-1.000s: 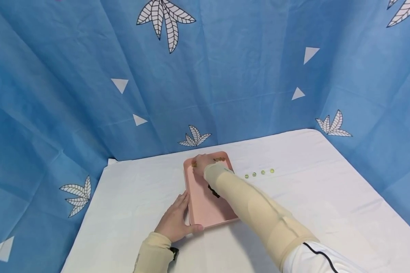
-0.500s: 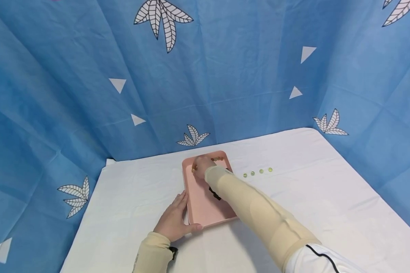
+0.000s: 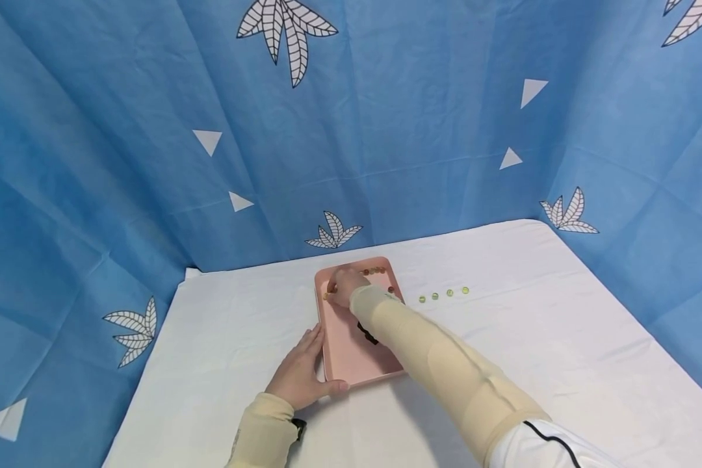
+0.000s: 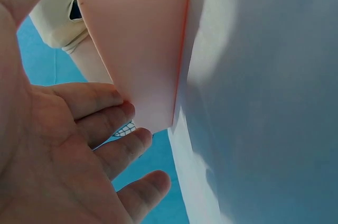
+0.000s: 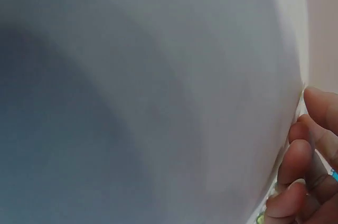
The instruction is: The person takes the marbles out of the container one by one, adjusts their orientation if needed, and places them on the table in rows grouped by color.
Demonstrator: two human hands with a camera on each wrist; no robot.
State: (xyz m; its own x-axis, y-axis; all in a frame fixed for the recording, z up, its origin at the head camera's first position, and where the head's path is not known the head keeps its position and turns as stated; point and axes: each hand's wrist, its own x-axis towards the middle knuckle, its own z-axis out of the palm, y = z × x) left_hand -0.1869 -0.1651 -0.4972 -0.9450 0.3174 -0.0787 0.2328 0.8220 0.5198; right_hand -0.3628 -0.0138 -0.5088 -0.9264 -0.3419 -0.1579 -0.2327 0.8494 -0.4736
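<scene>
Pink tray (image 3: 351,354) on the white table (image 3: 532,351): left hand (image 3: 300,380) flat and relaxed against its near-left edge; right hand (image 3: 344,286) curled at the far end among several beads (image 3: 376,270), grasp unclear. Four beads (image 3: 442,295) remain outside, judged about half done

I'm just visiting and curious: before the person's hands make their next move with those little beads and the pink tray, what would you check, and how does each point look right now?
1. Tray steadied: ok; the left hand rests against its near left corner, fingers straight.
2. Tray flat on the table: ok.
3. Right hand over the tray's far end: ok.
4. Right hand holding a bead: cannot tell; the fingers are curled, but the wrist view is too blurred.
5. Beads inside the tray: ok; a short row lies at the far rim.
6. Four green beads on the table, right of the tray, apart from it: ok, unblocked.
</scene>
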